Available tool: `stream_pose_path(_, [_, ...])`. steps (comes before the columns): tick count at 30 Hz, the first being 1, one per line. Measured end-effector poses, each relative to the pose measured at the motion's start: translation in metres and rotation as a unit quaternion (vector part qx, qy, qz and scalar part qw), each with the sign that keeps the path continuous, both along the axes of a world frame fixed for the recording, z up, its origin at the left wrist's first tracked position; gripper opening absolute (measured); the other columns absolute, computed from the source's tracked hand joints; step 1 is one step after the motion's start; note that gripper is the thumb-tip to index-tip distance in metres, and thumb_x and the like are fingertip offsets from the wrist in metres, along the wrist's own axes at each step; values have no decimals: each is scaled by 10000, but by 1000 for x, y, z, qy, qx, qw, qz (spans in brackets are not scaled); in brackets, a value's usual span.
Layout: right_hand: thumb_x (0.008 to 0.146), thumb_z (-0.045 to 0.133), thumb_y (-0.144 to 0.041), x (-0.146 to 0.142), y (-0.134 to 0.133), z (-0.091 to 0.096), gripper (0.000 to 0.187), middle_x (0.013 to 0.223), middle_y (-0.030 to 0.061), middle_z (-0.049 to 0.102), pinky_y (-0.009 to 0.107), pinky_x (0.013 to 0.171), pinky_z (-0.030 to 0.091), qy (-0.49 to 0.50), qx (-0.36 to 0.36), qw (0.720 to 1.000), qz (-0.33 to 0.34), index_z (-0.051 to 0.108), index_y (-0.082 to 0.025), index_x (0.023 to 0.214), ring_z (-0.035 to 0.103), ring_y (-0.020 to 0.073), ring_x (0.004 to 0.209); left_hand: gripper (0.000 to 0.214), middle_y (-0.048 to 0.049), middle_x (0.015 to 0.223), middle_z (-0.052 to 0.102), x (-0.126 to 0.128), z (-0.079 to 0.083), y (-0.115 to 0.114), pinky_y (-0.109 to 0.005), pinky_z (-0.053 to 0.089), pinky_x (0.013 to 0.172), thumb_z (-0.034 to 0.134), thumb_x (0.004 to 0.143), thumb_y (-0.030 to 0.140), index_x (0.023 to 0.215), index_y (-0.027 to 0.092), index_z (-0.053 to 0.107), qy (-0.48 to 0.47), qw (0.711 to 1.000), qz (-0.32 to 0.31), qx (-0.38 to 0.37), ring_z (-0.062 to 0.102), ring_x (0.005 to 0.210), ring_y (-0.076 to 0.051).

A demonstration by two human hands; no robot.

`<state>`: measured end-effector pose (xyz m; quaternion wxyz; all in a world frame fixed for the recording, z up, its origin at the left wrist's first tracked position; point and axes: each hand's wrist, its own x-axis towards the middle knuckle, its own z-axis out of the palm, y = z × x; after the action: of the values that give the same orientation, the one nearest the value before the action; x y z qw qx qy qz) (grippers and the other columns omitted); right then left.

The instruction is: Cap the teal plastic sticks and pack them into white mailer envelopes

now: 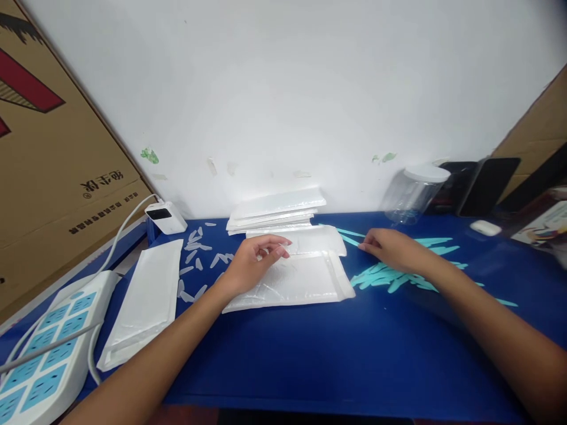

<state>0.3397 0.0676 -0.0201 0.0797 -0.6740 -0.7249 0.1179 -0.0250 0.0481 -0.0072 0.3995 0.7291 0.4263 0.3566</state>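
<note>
My right hand (390,248) pinches one end of a flat teal strip (351,241) at the right of the mailers. Beneath and around that hand lies a loose pile of similar teal strips (381,277). My left hand (254,262) is over an unfolded white padded mailer (301,280), its fingers loosely curled with a small gap between thumb and index tips. The mailer's flap (316,241) is laid back toward the wall. Whether the left fingertips touch the mailer's edge is hard to see.
Stacked padded mailers (279,206) are by the wall; another mailer (146,289) lies left. Small translucent pieces (195,245) are scattered nearby. A power strip (48,348), white device (166,217), lidded clear jar (411,195), dark phone-like slabs (487,186) and white case (485,228) stand around.
</note>
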Motion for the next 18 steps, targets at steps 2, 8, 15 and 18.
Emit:
stream_pose_path(2, [996,543,-445,3,-3,3,310,873,99,766,343,614,457,6,-8,1000,6,707,-203,894,690,253,738,278,-80,1028,821,1,-2,2,-348,562,847,707,990,466,1090,210,748,-44,999,12,-17,746,956,-209])
stream_pose_path(8, [1011,531,-389,14,-15,25,229,888,127,754,361,638,414,-29,42,998,-27,619,-217,889,679,282,767,324,-90,992,787,7,-2,2,-352,606,762,851,856,451,958,164,741,-158,982,70,-74,763,844,-218])
stream_pose_path(15, [1045,508,-319,15,-20,52,144,894,73,772,351,677,435,56,85,990,-101,591,-233,965,681,228,749,369,-41,873,753,7,-3,0,-288,565,659,924,783,416,1030,184,779,-175,975,89,-103,754,809,-204])
stream_pose_path(18, [1004,589,-311,6,-23,59,106,854,64,771,341,708,482,176,130,972,-82,614,-223,950,692,216,764,361,-79,900,799,6,-5,0,-297,570,702,902,815,450,1021,174,796,-173,975,89,-112,762,842,-211])
